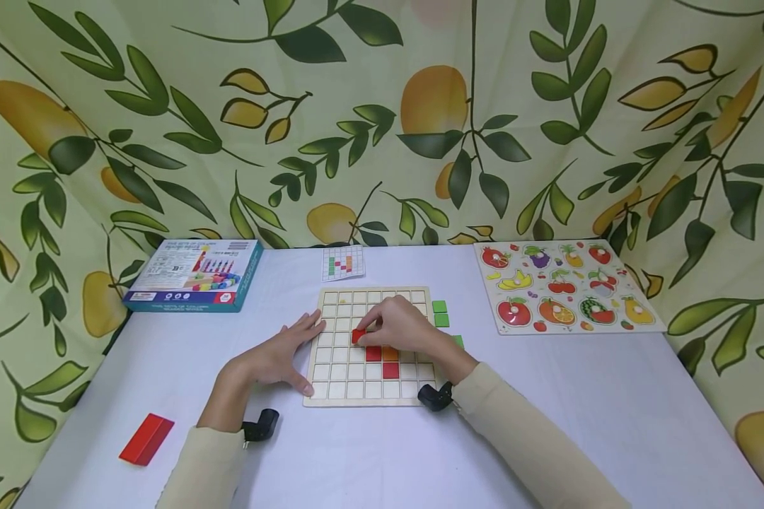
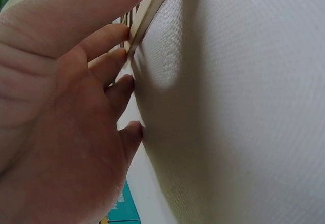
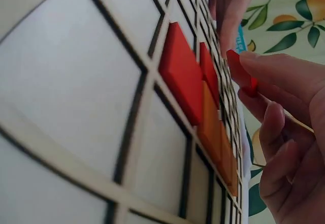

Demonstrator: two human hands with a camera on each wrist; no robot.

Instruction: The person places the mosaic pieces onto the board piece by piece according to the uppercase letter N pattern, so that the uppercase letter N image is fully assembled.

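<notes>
A wooden grid board [image 1: 350, 404] lies on the white cloth. My right hand [image 1: 402, 326] pinches a red tile [image 1: 358, 336] between thumb and fingertips over the board's middle; the right wrist view shows the tile [image 3: 240, 71] tilted in the fingers of that hand [image 3: 292, 127]. Two red tiles [image 1: 373, 353] [image 1: 390, 370] and an orange tile [image 1: 390, 353] sit in the squares beside it. My left hand [image 1: 274, 357] rests spread at the board's left edge, thumb near the lower corner. In the left wrist view its fingertips [image 2: 122, 56] touch the board's edge.
Green tiles [image 1: 441, 319] lie right of the board, one partly behind my right wrist. Behind it is a pattern card [image 1: 343, 263]. A boxed set [image 1: 194, 276] stands back left, a fruit puzzle [image 1: 563, 286] back right, and a red block [image 1: 146, 439] front left.
</notes>
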